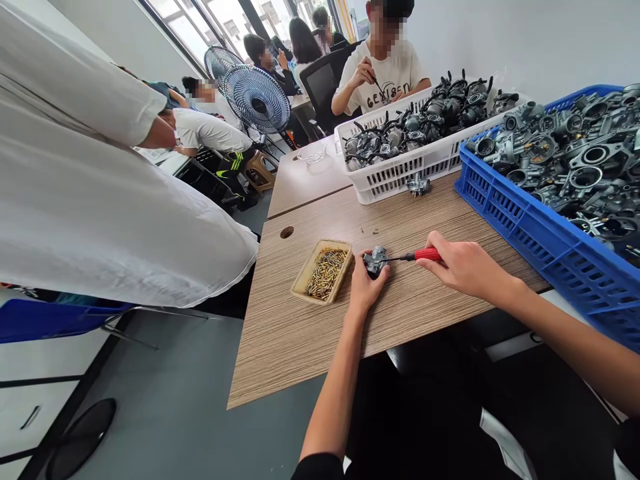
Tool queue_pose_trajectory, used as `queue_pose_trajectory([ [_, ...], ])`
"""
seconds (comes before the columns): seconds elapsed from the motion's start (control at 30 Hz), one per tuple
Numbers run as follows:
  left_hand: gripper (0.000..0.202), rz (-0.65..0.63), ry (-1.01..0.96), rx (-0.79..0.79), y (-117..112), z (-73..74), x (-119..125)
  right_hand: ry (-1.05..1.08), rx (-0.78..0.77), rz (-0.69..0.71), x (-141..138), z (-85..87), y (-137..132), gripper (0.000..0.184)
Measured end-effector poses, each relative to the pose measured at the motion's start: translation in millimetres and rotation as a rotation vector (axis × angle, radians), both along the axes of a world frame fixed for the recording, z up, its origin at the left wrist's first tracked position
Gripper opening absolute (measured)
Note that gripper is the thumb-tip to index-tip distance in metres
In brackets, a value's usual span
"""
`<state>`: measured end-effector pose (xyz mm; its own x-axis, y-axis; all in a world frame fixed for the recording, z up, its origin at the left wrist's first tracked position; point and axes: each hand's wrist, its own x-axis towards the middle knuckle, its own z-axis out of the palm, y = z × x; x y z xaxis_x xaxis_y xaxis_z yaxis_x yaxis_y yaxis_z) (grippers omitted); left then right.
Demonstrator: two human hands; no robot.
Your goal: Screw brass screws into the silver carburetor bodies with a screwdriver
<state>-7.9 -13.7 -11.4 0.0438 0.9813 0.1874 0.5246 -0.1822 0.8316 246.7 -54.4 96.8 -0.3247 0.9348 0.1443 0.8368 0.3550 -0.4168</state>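
My left hand [367, 285] grips a small grey metal carburetor part [375, 260] and presses it onto the wooden table [400, 313]. My right hand [463, 265] is closed round a red-handled screwdriver [425, 254], whose thin shaft points left into the part. A beige tray [308, 268] of small brass screws lies just left of my left hand.
A blue crate [540, 233] full of grey carburetor bodies fills the right side. A white basket [400, 173] of assembled carburetors stands at the back, with one loose carburetor [418, 185] in front. A person in white stands close on the left. Other people sit beyond, near two fans.
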Motion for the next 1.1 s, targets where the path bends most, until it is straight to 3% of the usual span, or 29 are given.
queue_pose_trajectory([
  [0.27, 0.046, 0.008, 0.007, 0.000, -0.8, 1.3, 0.8, 0.045, -0.010, 0.067, 1.0, 1.5, -1.1, 0.015],
  [0.47, 0.047, 0.011, 0.010, 0.005, -0.4, -0.4, 0.0, -0.057, 0.047, -0.011, -2.1, 1.3, -2.6, 0.021],
  [0.67, 0.047, 0.014, 0.011, 0.005, -0.8, -0.7, 0.6, 0.052, 0.020, 0.100, 0.2, 2.6, -3.2, 0.015],
  [0.83, 0.047, 0.009, 0.000, -0.002, -0.9, 0.3, 0.7, -0.063, 0.032, -0.013, 0.5, 0.1, -0.9, 0.025],
  [1.0, 0.047, 0.009, 0.003, 0.004, -1.1, 0.3, 0.6, 0.039, -0.025, 0.079, 2.6, 3.1, -0.6, 0.017],
  [1.1, 0.046, 0.008, 0.000, 0.010, -1.2, 0.1, 0.8, 0.014, 0.011, 0.049, 0.0, 1.4, -1.4, 0.015],
])
